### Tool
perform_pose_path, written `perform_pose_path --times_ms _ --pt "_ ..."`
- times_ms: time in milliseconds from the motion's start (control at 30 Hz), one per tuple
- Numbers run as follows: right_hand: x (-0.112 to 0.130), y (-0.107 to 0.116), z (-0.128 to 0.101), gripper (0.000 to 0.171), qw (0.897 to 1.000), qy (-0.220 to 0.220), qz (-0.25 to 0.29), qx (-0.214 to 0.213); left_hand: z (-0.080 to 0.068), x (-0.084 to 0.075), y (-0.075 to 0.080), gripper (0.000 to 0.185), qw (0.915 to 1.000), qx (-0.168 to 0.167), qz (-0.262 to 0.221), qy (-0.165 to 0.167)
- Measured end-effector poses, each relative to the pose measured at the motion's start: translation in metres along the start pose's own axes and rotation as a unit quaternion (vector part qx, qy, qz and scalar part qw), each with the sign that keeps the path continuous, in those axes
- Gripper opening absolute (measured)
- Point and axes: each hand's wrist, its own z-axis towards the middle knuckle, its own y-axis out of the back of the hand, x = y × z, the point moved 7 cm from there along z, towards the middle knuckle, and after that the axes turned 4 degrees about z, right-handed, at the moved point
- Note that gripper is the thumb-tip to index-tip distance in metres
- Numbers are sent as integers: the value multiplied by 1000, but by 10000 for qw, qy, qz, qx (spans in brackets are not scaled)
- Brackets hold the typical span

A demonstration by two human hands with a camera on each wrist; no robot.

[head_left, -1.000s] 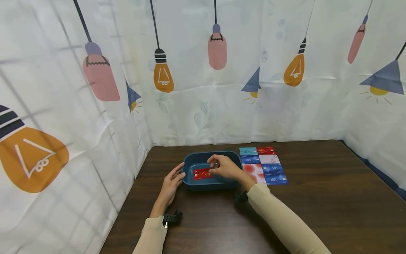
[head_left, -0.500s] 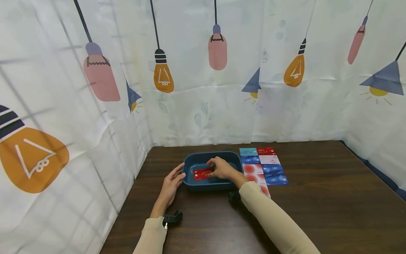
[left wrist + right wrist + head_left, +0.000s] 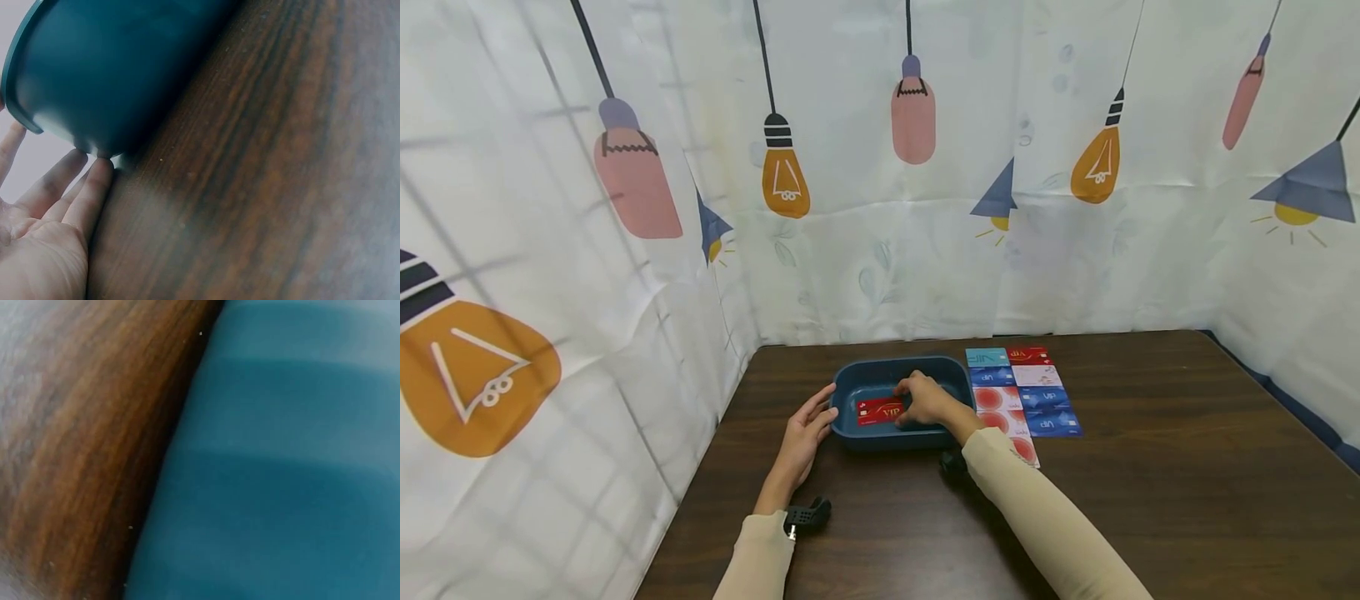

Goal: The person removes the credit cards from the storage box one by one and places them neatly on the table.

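A red card with "VIP" lettering (image 3: 877,411) lies inside a blue plastic bin (image 3: 887,444). My right hand (image 3: 931,400) reaches into the bin from the right, thumb and forefinger bent and apart at the card's right end; I cannot tell whether they pinch it. In the right wrist view the bin's outer wall (image 3: 275,487) fills much of the frame, and the hand is hidden. My left hand (image 3: 801,437) rests its fingertips on the bin's left end. The left wrist view shows its extended fingers (image 3: 94,190) touching the outer wall low down, near the table.
Right of the bin, several cards lie in two columns on the dark wooden table (image 3: 1150,417): blue cards (image 3: 1048,400), a teal card (image 3: 987,357), a red card (image 3: 1028,357) and white cards with red circles (image 3: 997,398). A patterned curtain (image 3: 850,275) hangs behind the table.
My right hand has lowered into the bin, its forearm shifting left and uncovering another red-circle card. Its thumb has since slid right off the lettering. My left hand and the bin stay put.
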Motion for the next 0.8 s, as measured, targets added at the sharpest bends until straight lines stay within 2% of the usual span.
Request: perform_pose_path --times_ms 333,800 --pt "-1 3 3 43 9998 -127 137 -73 1 -1 0 48 10000 23 32 -26" --pt "-4 0 0 40 9990 -346 255 155 0 1 0 47 10000 41 16 -9"
